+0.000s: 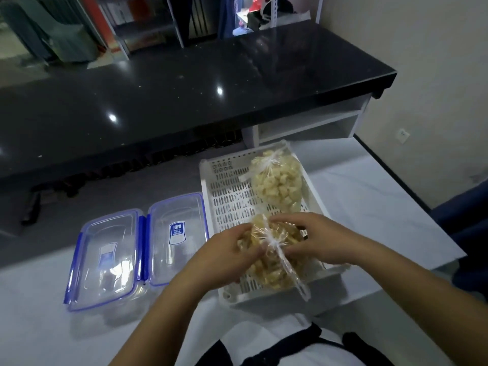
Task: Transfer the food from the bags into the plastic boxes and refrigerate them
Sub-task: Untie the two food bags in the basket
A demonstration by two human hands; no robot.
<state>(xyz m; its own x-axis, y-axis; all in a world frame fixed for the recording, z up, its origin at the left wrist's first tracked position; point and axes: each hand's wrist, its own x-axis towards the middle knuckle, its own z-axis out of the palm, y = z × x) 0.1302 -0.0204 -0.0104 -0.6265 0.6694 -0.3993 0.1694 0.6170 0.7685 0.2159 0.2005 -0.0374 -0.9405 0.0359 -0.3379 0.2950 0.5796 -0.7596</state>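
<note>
Both hands, the left hand (227,249) and right hand (314,239), are curled on the knotted near bag (272,262) in the tray (229,207). Beyond them a second bag (277,186) stays tied; left of them two plastic boxes (105,257) are judged unfilled.

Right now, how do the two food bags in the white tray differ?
The near bag is gripped by the left hand and right hand at its knot; the far bag lies untouched. The near bag's pieces look browner, the far bag's paler. Both are clear, tied, and in the white tray.
</note>
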